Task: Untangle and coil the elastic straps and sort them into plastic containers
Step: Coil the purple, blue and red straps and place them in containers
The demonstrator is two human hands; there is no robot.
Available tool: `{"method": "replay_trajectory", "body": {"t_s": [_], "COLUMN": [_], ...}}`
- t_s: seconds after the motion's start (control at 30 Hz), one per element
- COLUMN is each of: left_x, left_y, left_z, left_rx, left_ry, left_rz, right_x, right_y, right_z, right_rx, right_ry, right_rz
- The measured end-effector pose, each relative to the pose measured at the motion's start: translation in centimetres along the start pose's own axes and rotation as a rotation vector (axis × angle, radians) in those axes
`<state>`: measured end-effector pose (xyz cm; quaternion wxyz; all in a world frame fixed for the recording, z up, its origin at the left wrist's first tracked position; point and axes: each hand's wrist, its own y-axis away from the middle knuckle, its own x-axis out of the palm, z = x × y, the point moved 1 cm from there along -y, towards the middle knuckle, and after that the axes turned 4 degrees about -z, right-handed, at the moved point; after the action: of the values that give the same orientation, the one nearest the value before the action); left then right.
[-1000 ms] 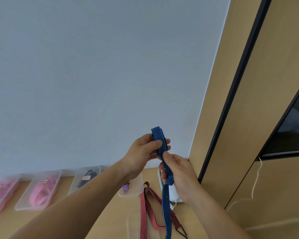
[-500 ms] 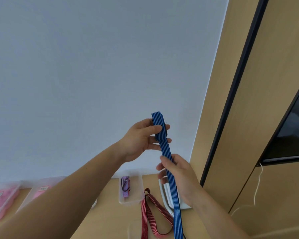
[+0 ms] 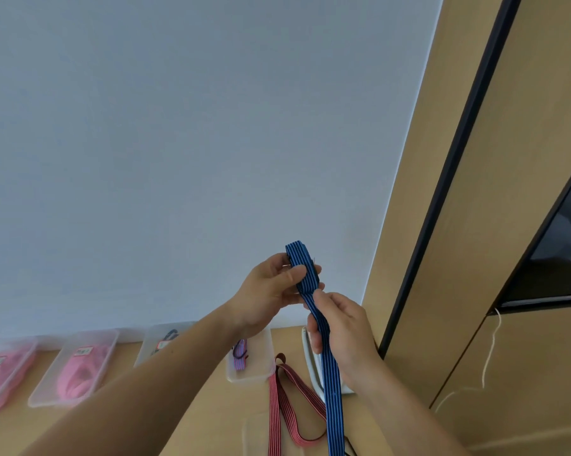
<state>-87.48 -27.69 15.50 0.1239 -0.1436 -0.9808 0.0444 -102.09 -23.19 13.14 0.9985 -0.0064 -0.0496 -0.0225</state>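
Pale wall (image 3: pixel 178 159) fills most of the view, with a wooden table (image 3: pixel 192 419) along the bottom and tan panelling (image 3: pixel 442 225) to the right. Both hands are raised above the table, close together and each clamped on the blue strap (image 3: pixel 332 390). The left hand (image 3: pixel 271 291) pinches a small loop of it between thumb and fingers. The right hand (image 3: pixel 343 334), just below, has its fingers curled round the free length, which hangs straight down out of view.

Judging from this, the step in hand is the coiling of the blue strap, and it looks early: only a turn or so is wound and a long tail remains. The next move likely calls for the right hand to feed more strap up and round the loop, flat and untwisted, while the left holds the turns from springing open.

A row of plastic containers stands against the wall: two hold pink straps (image 3: pixel 40 401), one a dark strap (image 3: pixel 149 343), and one a small coiled strap (image 3: pixel 264 350). A red strap (image 3: pixel 274 409) lies loose on the table, not yet coiled.
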Motion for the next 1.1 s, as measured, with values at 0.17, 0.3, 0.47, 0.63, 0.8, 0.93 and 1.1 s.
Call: {"method": "replay_trajectory", "body": {"t_s": [0.17,0.3,0.47,0.63,0.8,0.93,1.1], "left_x": [-0.5,-1.4,-2.1,-2.3,-3.4,-3.4,-1.6], "left_y": [0.7,1.0,1.3,1.1,1.1,0.5,-0.3], "left_z": [0.9,1.7,2.6,2.9,2.8,1.4,0.7], "left_rx": [0.181,0.406,0.635,0.885,0.567,0.044,-0.069], "left_ry": [-0.433,-0.815,-1.101,-1.346,-0.976,-0.234,0.071], "left_rz": [0.080,0.051,-0.015,-0.010,-0.016,-0.152,-0.116], "right_x": [0.0,0.1,0.1,0.8,1.0,1.0,1.9], "right_y": [-0.1,-0.4,-0.8,-0.8,-1.0,-1.1,-0.9], "right_z": [-0.9,-1.1,-1.4,-1.6,-1.7,-1.5,-1.7], "right_rx": [0.103,0.196,0.198,0.185,0.095,-0.046,-0.085], "right_ry": [-0.047,-0.045,-0.053,-0.053,-0.036,0.049,0.000], "right_rz": [-0.008,0.013,0.017,0.023,0.000,0.028,0.124]}}
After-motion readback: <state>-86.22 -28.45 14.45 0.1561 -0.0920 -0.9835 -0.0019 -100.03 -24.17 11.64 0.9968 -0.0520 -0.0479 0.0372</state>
